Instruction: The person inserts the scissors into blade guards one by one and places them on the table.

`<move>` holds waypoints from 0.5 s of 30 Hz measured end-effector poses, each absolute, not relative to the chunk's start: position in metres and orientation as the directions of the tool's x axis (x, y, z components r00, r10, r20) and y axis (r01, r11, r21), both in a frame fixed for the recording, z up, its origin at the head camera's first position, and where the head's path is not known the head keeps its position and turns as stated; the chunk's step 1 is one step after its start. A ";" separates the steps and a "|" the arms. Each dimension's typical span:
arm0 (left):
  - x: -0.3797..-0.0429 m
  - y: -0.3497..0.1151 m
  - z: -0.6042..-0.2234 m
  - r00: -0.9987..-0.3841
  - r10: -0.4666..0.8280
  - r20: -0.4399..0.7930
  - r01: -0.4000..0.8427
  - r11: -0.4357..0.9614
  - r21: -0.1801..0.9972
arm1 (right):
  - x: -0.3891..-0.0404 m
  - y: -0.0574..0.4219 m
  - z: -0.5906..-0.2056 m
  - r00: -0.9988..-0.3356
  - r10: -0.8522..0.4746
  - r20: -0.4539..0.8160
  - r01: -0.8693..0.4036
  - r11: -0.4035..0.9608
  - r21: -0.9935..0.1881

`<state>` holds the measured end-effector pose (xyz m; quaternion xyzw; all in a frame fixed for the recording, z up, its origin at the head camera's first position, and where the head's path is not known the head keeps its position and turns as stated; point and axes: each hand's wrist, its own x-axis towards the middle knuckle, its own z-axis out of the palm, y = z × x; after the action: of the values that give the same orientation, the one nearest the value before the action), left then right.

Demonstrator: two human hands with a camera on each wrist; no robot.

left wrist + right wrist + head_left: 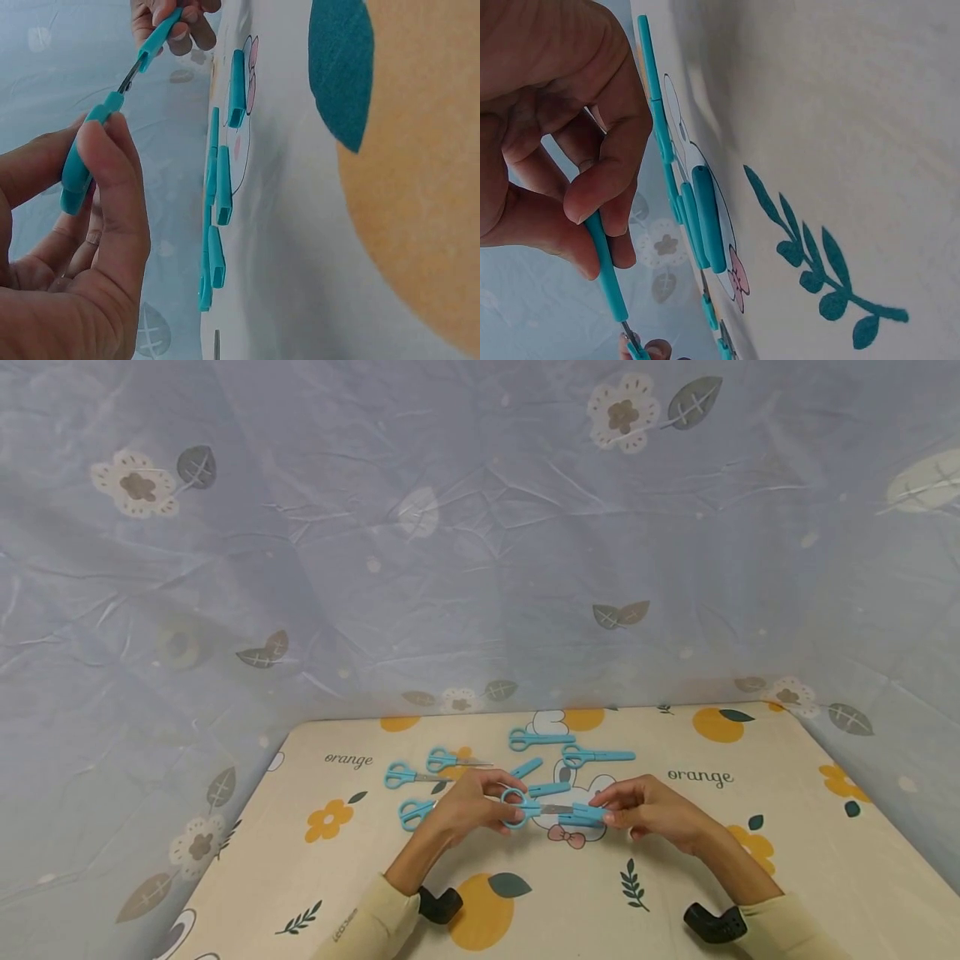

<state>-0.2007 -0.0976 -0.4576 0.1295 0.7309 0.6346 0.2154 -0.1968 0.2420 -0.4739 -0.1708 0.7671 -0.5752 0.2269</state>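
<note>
My left hand (474,803) pinches the light blue handles of a pair of scissors (81,154) between thumb and fingers. A matching blue blade cover (609,274) is pinched at its far end by my right hand (654,810). Held above the table, the scissors point toward the right hand, and their metal blade tip is hidden in the mouth of the cover. A short stretch of blade shows between handle and cover. Below the held pair lie loose blue covers, one nearest the front (709,217), another (550,789) and a third (527,767).
Two covered scissors, one (542,739) and another (597,756), lie toward the back. Bare-bladed scissors lie left: one (442,760), another (401,775) and a third (413,813) partly behind my left wrist. A patterned cloth covers the table (570,902); a hanging sheet (480,568) stands behind.
</note>
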 end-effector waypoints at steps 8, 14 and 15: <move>-0.199 -0.094 -0.459 -0.870 0.468 -0.156 -0.082 0.175 0.981 | -0.195 0.239 -0.476 -0.835 -0.527 -0.160 0.017 0.267 -0.964; -0.199 -0.093 -0.460 -0.863 0.483 -0.148 -0.072 0.172 0.982 | -0.195 0.238 -0.476 -0.836 -0.528 -0.152 0.005 0.269 -0.963; -0.199 -0.093 -0.460 -0.863 0.484 -0.146 -0.070 0.170 0.983 | -0.195 0.238 -0.476 -0.836 -0.528 -0.152 0.003 0.271 -0.962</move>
<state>-0.1990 -0.0929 -0.4598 0.1413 0.7324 0.6284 0.2206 -0.1950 0.2376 -0.4764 -0.1717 0.7636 -0.5787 0.2294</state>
